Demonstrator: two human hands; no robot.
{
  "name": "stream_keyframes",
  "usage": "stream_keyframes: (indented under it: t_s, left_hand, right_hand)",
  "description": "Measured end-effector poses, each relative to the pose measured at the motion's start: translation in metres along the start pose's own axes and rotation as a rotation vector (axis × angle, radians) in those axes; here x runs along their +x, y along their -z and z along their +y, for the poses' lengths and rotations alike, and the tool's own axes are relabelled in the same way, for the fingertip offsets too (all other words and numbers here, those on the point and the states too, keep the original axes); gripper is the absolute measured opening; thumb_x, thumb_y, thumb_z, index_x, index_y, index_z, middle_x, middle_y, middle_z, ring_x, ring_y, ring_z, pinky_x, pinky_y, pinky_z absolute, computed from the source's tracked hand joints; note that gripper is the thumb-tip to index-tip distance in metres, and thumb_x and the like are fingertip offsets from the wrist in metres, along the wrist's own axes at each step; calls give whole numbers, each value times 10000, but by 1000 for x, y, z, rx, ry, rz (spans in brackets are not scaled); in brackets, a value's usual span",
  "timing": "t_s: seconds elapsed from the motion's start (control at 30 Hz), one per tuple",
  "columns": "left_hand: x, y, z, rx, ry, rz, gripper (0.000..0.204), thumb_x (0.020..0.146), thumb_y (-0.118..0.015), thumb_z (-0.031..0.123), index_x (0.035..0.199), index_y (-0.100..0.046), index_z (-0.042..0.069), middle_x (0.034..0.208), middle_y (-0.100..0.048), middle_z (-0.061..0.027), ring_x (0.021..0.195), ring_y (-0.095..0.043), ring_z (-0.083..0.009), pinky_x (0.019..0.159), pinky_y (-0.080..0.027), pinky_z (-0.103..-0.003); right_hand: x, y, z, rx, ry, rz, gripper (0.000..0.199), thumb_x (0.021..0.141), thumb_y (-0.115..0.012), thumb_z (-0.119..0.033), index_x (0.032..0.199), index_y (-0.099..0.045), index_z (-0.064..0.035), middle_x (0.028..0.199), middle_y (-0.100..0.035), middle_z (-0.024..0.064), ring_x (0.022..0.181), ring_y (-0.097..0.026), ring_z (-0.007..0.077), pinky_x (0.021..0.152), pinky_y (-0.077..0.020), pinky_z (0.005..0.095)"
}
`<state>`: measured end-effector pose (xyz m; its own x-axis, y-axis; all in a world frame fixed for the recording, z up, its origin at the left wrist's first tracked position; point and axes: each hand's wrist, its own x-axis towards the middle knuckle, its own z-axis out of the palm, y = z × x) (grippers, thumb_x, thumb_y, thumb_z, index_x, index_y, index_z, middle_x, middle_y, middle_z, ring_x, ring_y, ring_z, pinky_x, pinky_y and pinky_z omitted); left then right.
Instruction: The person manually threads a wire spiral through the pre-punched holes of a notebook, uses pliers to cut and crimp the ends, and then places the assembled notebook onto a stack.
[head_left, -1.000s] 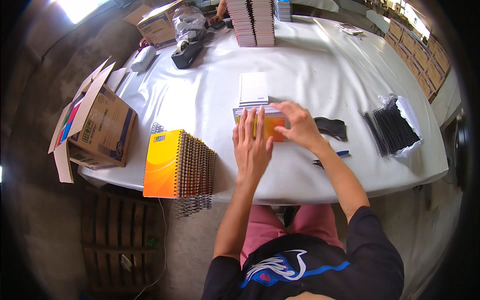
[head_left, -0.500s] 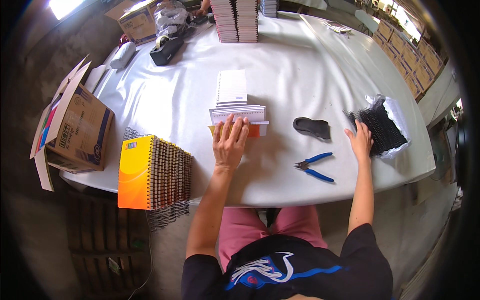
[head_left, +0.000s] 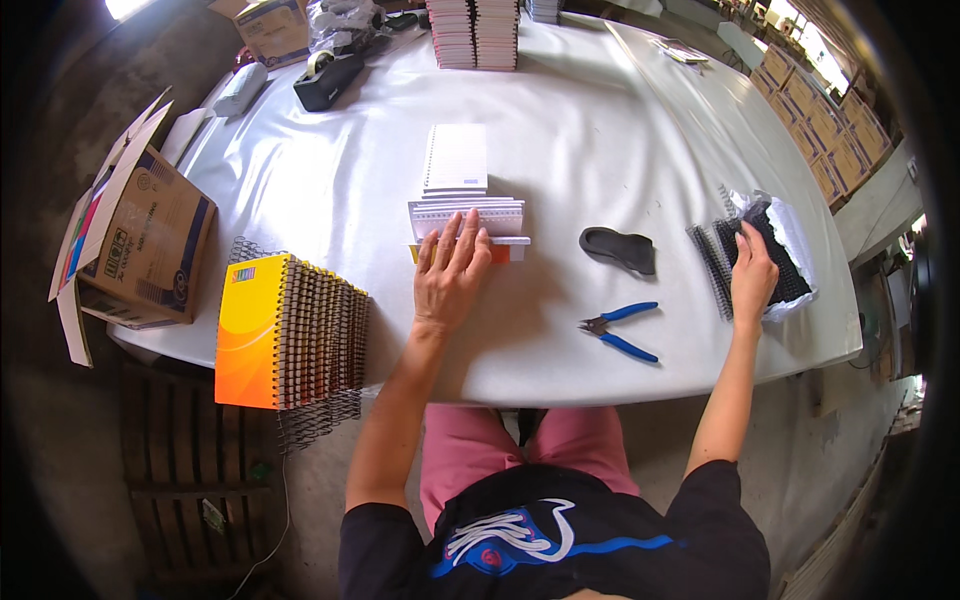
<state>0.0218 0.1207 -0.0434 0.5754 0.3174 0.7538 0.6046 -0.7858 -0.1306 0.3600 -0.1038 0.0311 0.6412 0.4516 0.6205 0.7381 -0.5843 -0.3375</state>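
My left hand (head_left: 447, 285) lies with outstretched fingers on the near end of a stack of punched notebook pages (head_left: 468, 216). Under it, part of a yellow and orange cover (head_left: 517, 254) shows at the edge. Farther back, a white lined page (head_left: 456, 158) with holes along its left side tops the pile. At the right, my right hand (head_left: 753, 275) is over black spiral binding coils (head_left: 787, 262) lying on white wrapping (head_left: 797, 240). Its thumb and fingertips pinch at a coil, partly hidden by the hand. Several loose coils (head_left: 712, 268) lie just left of it.
Blue-handled cutting pliers (head_left: 625, 330) and a black curved object (head_left: 618, 251) lie between my hands. Finished yellow-orange spiral notebooks (head_left: 250, 330) stack at the left, beside an open carton (head_left: 150, 235). Farther back are a tape dispenser (head_left: 328, 83) and more stacked notebooks (head_left: 473, 35).
My right hand has moved right and onto the coils, its fingers closing from a spread pose. Some coils now lie apart on the left. My left hand stays on the pages.
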Motion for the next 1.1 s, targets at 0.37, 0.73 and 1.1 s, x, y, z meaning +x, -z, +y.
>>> stream_keyframes:
  t_s: [0.37, 0.73, 1.1]
  left_hand:
    - [-15, 10, 5, 43, -46, -223, 305, 911, -512, 175, 1202, -542, 87, 1426, -409, -81, 1323, -384, -233, 1074, -300, -409]
    - [-7, 34, 7, -197, 8, -462, 673, 837, -603, 333, 1379, -351, 24, 1518, -202, -131, 1398, -207, -298, 1117, -225, -445]
    - [-13, 33, 9, -154, 3, -498, 772, 810, -627, 390, 1415, -293, 44, 1515, -202, -142, 1407, -170, -304, 1125, -205, -452]
  right_hand:
    - [4, -4, -17, -230, -126, -346, 193, 901, -538, -139, 1053, -633, -68, 930, -656, 210, 888, -623, 386, 746, -482, 457]
    - [-5, 1, -13, 187, 6, -146, 224, 889, -573, -119, 1100, -622, -63, 954, -660, 186, 904, -649, 325, 758, -499, 378]
    - [-14, 4, -94, 987, -97, -410, 226, 929, -546, -95, 1131, -585, -2, 1038, -668, 87, 856, -629, 129, 743, -492, 242]
